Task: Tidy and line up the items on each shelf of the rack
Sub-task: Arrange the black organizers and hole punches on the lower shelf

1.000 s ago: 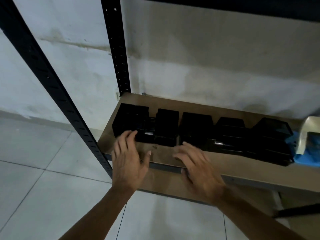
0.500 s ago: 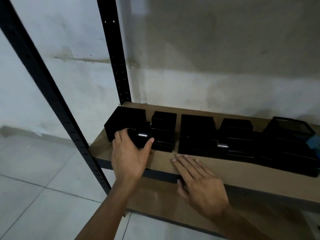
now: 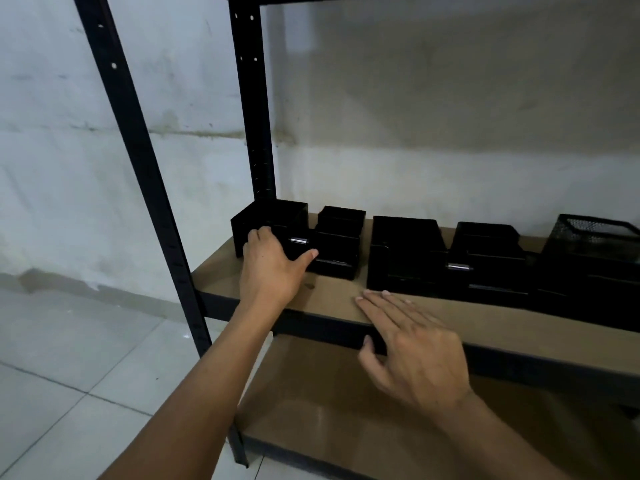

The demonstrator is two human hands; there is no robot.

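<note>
Several black desk organisers stand in a row on the brown shelf board (image 3: 346, 299). My left hand (image 3: 273, 268) grips the front of the leftmost black organiser (image 3: 270, 220), thumb near its small silver knob (image 3: 298, 241). A second organiser (image 3: 339, 244) sits close to its right, then a third organiser (image 3: 405, 254) and a fourth with a silver knob (image 3: 488, 258). My right hand (image 3: 408, 344) lies flat on the shelf's front edge, fingers spread, fingertips just short of the third organiser, holding nothing.
A black mesh basket (image 3: 595, 244) stands at the row's right end. Black rack posts (image 3: 252, 109) (image 3: 138, 161) rise at the left. A lower brown shelf (image 3: 346, 410) lies below; a white wall behind, grey floor tiles (image 3: 62, 358) at left.
My left hand has closed around the front of the leftmost organiser. My right hand has settled flat on the shelf edge. The view has dropped lower and closer to the shelf.
</note>
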